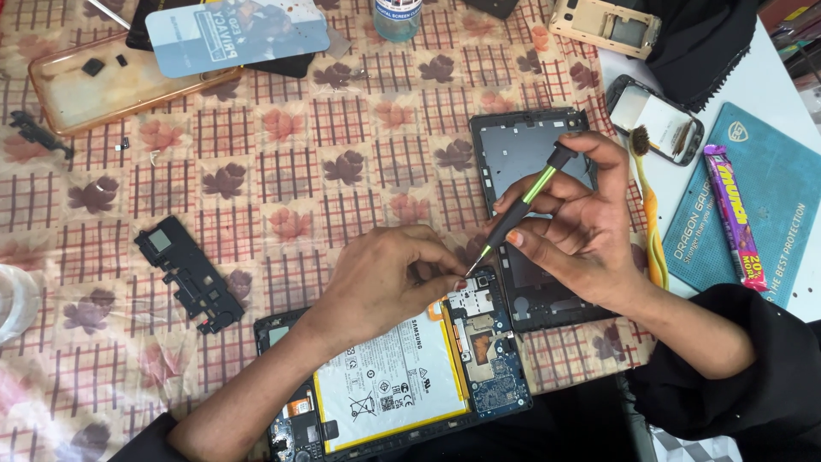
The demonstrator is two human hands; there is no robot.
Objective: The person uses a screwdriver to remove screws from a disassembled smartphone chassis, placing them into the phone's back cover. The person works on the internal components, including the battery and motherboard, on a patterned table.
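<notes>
Right-hand fingers [537,204] clamped on screwdriver [518,212], black w/ green band, held slanted; tip down at top edge of opened tablet [398,376]. Right hand [575,224] above dark back cover [523,162], which lies just right of tablet, partly hidden under hand.

Left-hand fingertips [451,278] pinched together right at driver tip; whether a small part sits between them: cannot tell. Left hand [385,282] resting over tablet's upper left corner.

Tablet lying face down near bottom centre, internals exposed: white battery [389,381] w/ yellow border, blue circuit board [500,385] on its right side.

Around, on checked floral cloth [282,171]: black plastic bracket [190,274] to left, well apart; clear phone case [111,81] top left w/ small black bits inside. To right: toothbrush [648,214] w/ orange handle, phone frame [655,120], blue mat [753,214] w/ purple snack bar [735,214] on it. Bottle base [398,19] at top edge.
</notes>
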